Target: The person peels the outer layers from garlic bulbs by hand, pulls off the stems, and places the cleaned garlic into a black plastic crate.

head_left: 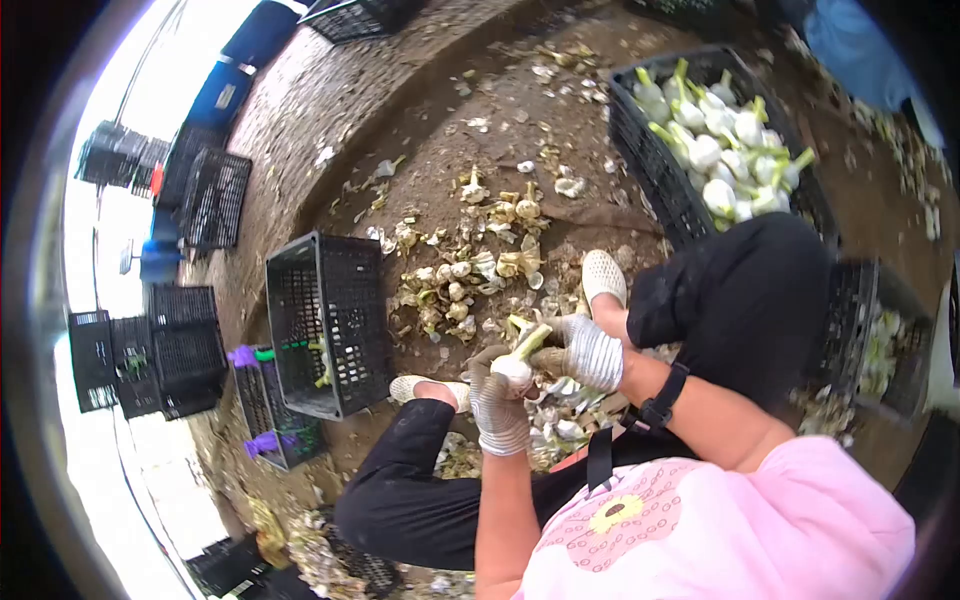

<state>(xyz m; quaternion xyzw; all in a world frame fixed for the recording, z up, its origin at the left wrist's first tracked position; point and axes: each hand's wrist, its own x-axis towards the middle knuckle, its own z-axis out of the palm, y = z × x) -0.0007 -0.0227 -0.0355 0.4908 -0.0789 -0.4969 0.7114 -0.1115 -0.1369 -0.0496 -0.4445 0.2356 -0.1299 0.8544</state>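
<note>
My left hand (497, 408), in a whitish, dirt-stained glove, is closed around a white garlic bulb (513, 374) with a thick green stem pointing up and to the right. Close against that stem is my right hand (588, 352), gloved too, with its fingers curled. What those fingers grip is partly hidden, and I cannot make it out. Another green stem end (519, 323) shows just beyond the hands. Below them, garlic skins (565, 428) and trimmings cover the ground between my legs.
A black crate (655, 185) full of garlic bulbs (735, 150) stands at upper right. To the left a black crate (358, 330) lies on its side. Loose garlic bulbs (455, 272) are spread on the soil ahead. Another crate (850, 335) sits by my right knee, and stacked crates (185, 350) stand far left.
</note>
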